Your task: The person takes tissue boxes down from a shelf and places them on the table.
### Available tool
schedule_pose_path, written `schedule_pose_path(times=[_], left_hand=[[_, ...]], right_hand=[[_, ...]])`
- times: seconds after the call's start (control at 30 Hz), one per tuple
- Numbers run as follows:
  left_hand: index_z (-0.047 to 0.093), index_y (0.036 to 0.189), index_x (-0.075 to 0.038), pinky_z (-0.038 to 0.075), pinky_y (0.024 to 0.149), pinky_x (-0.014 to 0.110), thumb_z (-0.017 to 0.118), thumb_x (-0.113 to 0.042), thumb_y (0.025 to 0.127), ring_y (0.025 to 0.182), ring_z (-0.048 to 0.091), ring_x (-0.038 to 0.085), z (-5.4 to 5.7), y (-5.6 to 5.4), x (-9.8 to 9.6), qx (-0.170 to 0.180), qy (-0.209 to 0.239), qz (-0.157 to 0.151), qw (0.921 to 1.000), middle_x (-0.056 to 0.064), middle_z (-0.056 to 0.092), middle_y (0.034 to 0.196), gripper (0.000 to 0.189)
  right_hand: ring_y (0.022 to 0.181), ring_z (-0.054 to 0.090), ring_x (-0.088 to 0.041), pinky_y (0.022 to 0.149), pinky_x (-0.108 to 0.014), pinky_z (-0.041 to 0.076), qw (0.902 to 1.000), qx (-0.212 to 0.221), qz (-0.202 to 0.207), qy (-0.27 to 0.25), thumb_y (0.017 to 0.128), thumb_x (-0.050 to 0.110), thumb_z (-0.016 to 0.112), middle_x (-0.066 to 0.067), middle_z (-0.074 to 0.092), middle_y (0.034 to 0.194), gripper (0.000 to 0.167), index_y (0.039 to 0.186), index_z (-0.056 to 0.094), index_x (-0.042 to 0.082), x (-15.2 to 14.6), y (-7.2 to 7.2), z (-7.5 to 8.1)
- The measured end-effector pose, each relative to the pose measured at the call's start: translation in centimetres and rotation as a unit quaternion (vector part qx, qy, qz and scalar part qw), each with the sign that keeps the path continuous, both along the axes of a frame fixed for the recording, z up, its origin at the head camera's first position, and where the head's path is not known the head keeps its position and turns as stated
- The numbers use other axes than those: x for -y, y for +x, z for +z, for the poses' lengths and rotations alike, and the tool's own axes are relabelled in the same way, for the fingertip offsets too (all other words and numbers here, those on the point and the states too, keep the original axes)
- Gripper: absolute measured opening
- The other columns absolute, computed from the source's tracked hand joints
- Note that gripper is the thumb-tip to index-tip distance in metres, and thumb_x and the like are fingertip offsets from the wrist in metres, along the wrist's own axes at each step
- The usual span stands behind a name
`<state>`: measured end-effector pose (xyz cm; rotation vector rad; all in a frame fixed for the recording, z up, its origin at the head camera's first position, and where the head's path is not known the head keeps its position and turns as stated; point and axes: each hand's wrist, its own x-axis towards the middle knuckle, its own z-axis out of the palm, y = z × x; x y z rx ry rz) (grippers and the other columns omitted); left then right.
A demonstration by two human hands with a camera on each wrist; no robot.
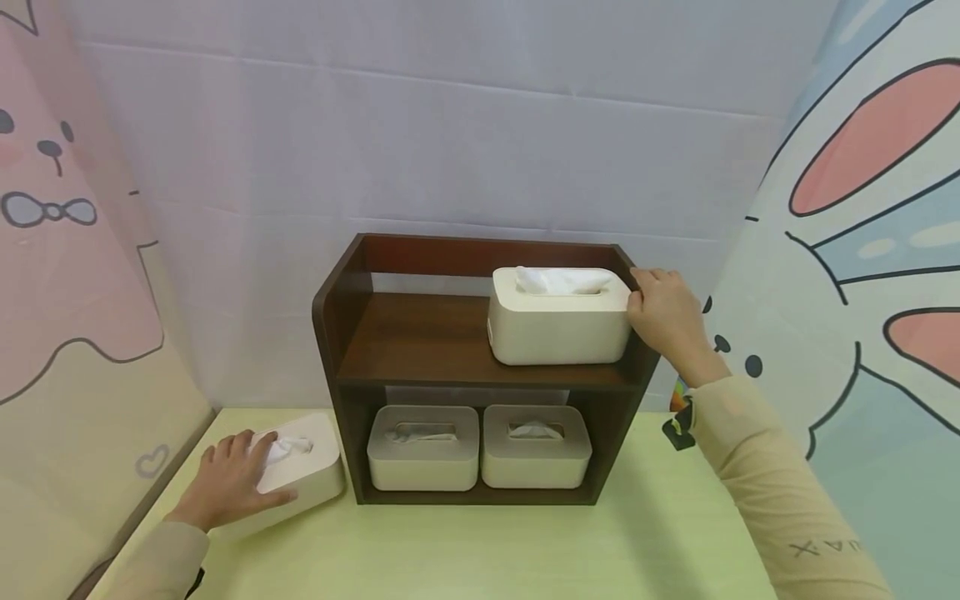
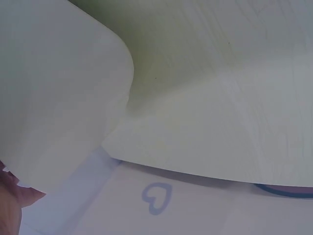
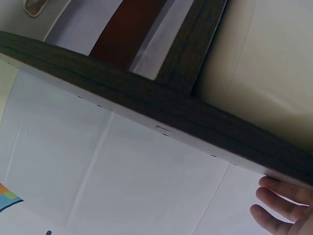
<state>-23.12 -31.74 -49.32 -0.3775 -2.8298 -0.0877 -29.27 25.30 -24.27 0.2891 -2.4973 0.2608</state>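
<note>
Resting spread, left fingers [image 1: 259, 455] touch tissue box [image 1: 318, 479]; right fingers [image 1: 647, 278] grip shelf [image 1: 412, 337]; sleeve lettering [image 1: 806, 549] shows X.

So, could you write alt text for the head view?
A person's left hand rests on a white tissue box on a pale table, left of a dark brown shelf; the right hand holds the shelf's right side. Another box sits on the upper level, two more boxes side by side on the lower.
</note>
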Motion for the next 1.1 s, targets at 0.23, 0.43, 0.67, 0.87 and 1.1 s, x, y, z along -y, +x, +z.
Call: schedule_pose_path(times=[0.23, 0.43, 0.67, 0.87, 1.1], left_hand=[[0.044, 0.128, -0.005, 0.031, 0.083, 0.069, 0.060, -0.075, 0.063, 0.106, 0.043, 0.052, -1.3, 0.6, -0.4, 0.012, 0.009, -0.007, 0.9999, 0.030, 0.045, 0.120, 0.097], [0.045, 0.128, -0.003, 0.032, 0.083, 0.068, 0.062, -0.072, 0.063, 0.107, 0.043, 0.051, -1.7, 0.8, -0.5, 0.007, 0.021, -0.013, 0.9997, 0.030, 0.045, 0.119, 0.096], [0.045, 0.127, -0.003, 0.034, 0.082, 0.066, 0.064, -0.071, 0.062, 0.108, 0.044, 0.049, -1.5, 0.8, -0.4, 0.002, 0.020, -0.024, 0.9995, 0.029, 0.046, 0.121, 0.096], [0.040, 0.129, 0.003, 0.033, 0.085, 0.068, 0.064, -0.071, 0.062, 0.115, 0.040, 0.050, -1.1, 0.9, -0.3, 0.030, 0.025, -0.025, 0.9989, 0.032, 0.041, 0.129, 0.103], [0.038, 0.130, 0.007, 0.041, 0.079, 0.062, 0.069, -0.068, 0.058, 0.112, 0.043, 0.048, -0.5, 1.3, 0.9, 0.025, 0.014, -0.020, 0.9994, 0.030, 0.043, 0.128, 0.109]], right_hand=[[0.101, 0.051, -0.047, 0.082, -0.057, 0.043, 1.0000, -0.007, 0.004, -0.001, 0.084, 0.007, 0.038, -0.030, 0.057, 0.113, 0.041, 0.117, 0.055, -0.010, 0.0, 0.0, 0.0], [0.102, 0.051, -0.047, 0.083, -0.057, 0.043, 1.0000, -0.001, 0.000, 0.001, 0.084, 0.007, 0.038, -0.030, 0.056, 0.114, 0.042, 0.119, 0.054, -0.009, 0.1, 0.1, 0.1], [0.104, 0.050, -0.046, 0.083, -0.057, 0.043, 1.0000, 0.005, -0.004, 0.000, 0.085, 0.007, 0.038, -0.029, 0.055, 0.115, 0.041, 0.120, 0.053, -0.009, 0.0, 0.2, 0.1], [0.104, 0.050, -0.047, 0.084, -0.058, 0.042, 1.0000, 0.004, -0.001, 0.000, 0.085, 0.007, 0.037, -0.030, 0.055, 0.115, 0.042, 0.120, 0.053, -0.009, -0.1, 0.3, 0.3], [0.104, 0.050, -0.047, 0.084, -0.058, 0.042, 1.0000, 0.001, 0.002, -0.001, 0.086, 0.007, 0.038, -0.030, 0.055, 0.115, 0.041, 0.120, 0.053, -0.009, -0.1, 0.3, 0.3]])
